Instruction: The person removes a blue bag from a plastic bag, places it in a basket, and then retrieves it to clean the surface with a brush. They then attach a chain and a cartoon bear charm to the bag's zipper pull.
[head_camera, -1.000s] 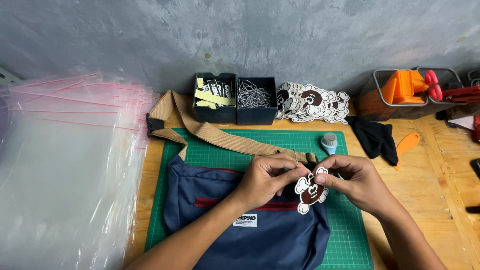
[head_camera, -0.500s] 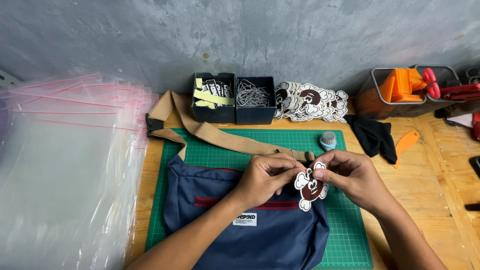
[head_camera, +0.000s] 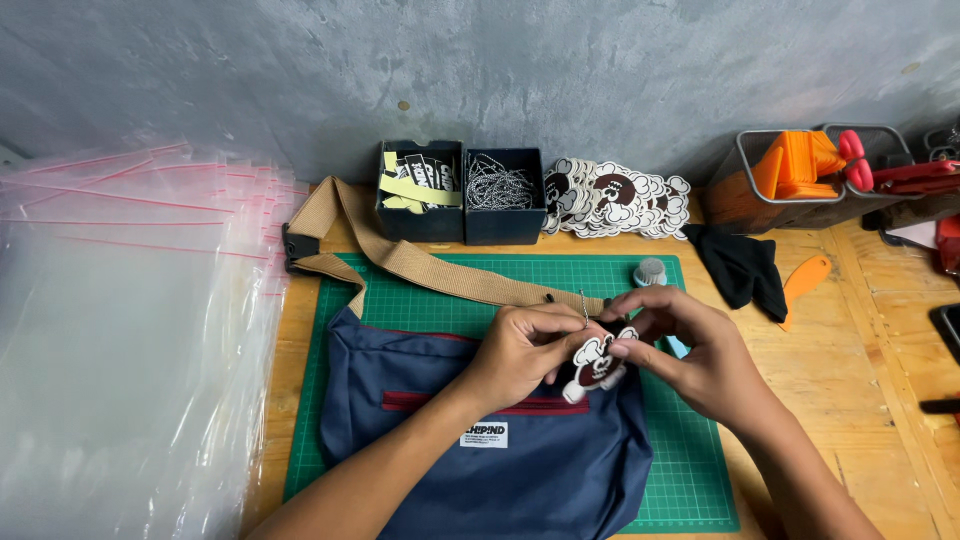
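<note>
Gripping a cartoon charm (head_camera: 598, 362) above the navy bag (head_camera: 480, 440), both hands (head_camera: 610, 345) closed on it

2 hands (head_camera: 525, 350) (head_camera: 690, 345), 1 navy bag (head_camera: 480, 440), 1 tan strap (head_camera: 430, 265), 1 charm (head_camera: 598, 362), 2 dark boxes (head_camera: 420, 222) (head_camera: 503, 225), 1 green mat (head_camera: 690, 470), 1 black cloth (head_camera: 745, 272). Charm pile (head_camera: 620, 200) and plastic bags (head_camera: 120, 340): too many to count.

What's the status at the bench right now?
Left hand pinching thin chain over blue bag. Right hand holding cartoon charm. Nothing in the way.
</note>
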